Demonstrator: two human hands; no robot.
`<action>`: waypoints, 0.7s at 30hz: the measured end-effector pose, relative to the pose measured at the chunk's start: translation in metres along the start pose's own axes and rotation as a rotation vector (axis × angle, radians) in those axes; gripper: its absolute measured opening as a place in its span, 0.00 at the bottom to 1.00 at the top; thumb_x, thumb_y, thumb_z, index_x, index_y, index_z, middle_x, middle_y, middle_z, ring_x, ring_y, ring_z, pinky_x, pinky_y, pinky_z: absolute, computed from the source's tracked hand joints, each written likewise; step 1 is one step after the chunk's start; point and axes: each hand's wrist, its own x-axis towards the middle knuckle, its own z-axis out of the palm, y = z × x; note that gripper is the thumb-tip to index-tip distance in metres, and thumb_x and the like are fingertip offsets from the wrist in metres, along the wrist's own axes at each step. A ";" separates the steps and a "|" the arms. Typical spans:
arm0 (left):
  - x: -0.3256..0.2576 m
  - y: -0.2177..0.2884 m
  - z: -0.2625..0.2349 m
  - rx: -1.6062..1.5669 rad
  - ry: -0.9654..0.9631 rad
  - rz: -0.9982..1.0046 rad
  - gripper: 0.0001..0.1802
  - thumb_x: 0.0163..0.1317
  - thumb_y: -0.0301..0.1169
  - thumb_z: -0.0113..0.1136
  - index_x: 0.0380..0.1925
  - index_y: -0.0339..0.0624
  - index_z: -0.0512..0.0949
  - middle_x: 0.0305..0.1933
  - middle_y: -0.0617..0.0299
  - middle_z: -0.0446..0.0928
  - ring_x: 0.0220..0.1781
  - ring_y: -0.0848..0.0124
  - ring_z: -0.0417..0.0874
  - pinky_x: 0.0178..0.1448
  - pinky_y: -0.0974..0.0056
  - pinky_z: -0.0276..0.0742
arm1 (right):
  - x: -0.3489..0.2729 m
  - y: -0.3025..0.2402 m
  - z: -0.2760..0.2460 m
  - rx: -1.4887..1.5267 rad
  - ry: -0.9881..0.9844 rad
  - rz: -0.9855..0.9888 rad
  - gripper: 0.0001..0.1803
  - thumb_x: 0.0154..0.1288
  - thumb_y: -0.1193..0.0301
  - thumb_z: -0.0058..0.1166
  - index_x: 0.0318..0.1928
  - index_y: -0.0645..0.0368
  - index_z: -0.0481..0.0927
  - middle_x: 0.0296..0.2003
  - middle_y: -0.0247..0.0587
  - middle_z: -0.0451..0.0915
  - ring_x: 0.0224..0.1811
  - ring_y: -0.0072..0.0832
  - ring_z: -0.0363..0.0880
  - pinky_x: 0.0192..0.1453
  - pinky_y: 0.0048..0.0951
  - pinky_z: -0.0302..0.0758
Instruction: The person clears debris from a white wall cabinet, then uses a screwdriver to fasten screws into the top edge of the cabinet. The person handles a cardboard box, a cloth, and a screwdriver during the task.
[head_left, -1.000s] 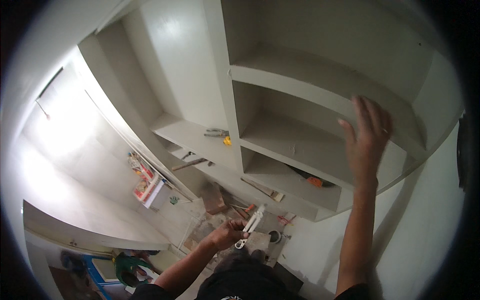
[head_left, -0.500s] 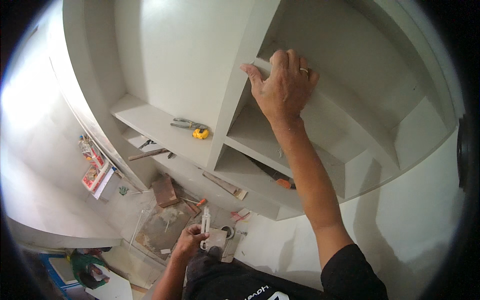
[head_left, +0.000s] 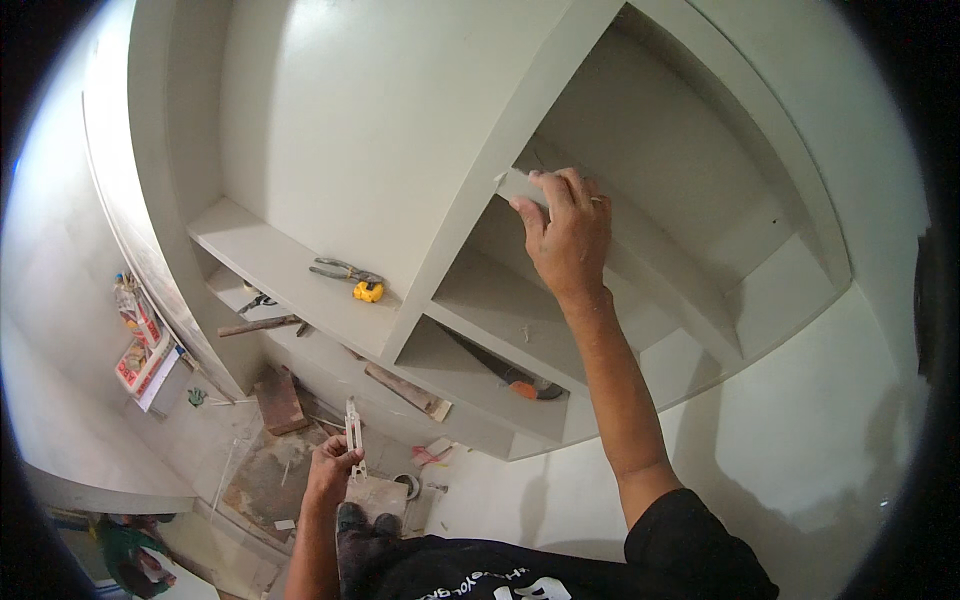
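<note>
My left hand (head_left: 332,468), low in front of me, is closed around a slim whitish slotted piece (head_left: 354,425) held upright. What kind of thing it is, I cannot make out. My right hand (head_left: 568,230) is raised to the pale cabinet, its curled fingers and thumb gripping the front edge of a shelf (head_left: 650,250) close to the upright divider (head_left: 455,235). A small whitish flap (head_left: 501,181) shows at the joint of shelf and divider, just left of my fingertips.
Pliers (head_left: 345,271) and a yellow tape measure (head_left: 368,291) lie on the left shelf. A handsaw (head_left: 510,375) with an orange-marked handle rests in a lower compartment. Wood offcuts (head_left: 280,400) and a tape roll (head_left: 407,486) are on the floor. Another person (head_left: 125,560) is at lower left.
The view has shifted over the cabinet. My right hand has lowered from above the shelf, and its thumb and fingers have come together on the shelf edge. My left hand keeps the whitish piece.
</note>
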 end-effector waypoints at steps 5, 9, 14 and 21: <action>-0.003 0.002 0.007 0.018 -0.017 -0.029 0.10 0.57 0.21 0.72 0.34 0.43 0.79 0.27 0.69 0.78 0.26 0.78 0.75 0.33 0.69 0.69 | -0.004 -0.001 0.003 -0.116 0.085 -0.080 0.25 0.58 0.54 0.71 0.53 0.49 0.81 0.40 0.32 0.77 0.43 0.32 0.76 0.44 0.40 0.68; -0.007 -0.012 0.004 0.040 -0.014 -0.081 0.09 0.57 0.22 0.71 0.33 0.43 0.79 0.27 0.69 0.78 0.26 0.78 0.74 0.32 0.69 0.67 | -0.009 0.005 0.016 -0.156 0.180 -0.154 0.27 0.58 0.54 0.72 0.55 0.47 0.81 0.39 0.31 0.76 0.40 0.30 0.75 0.41 0.39 0.67; -0.009 -0.038 -0.014 0.171 0.000 -0.047 0.08 0.58 0.25 0.71 0.32 0.44 0.79 0.27 0.69 0.77 0.26 0.77 0.71 0.33 0.69 0.65 | -0.003 -0.004 0.017 -0.215 0.134 -0.128 0.23 0.59 0.55 0.70 0.51 0.48 0.81 0.38 0.32 0.76 0.39 0.33 0.77 0.42 0.41 0.69; -0.026 -0.031 -0.003 0.280 0.058 -0.138 0.09 0.58 0.29 0.72 0.30 0.46 0.78 0.24 0.72 0.73 0.25 0.79 0.67 0.31 0.69 0.60 | 0.002 0.011 0.024 -0.142 0.201 -0.335 0.19 0.61 0.58 0.69 0.49 0.50 0.82 0.41 0.32 0.78 0.41 0.33 0.80 0.46 0.42 0.72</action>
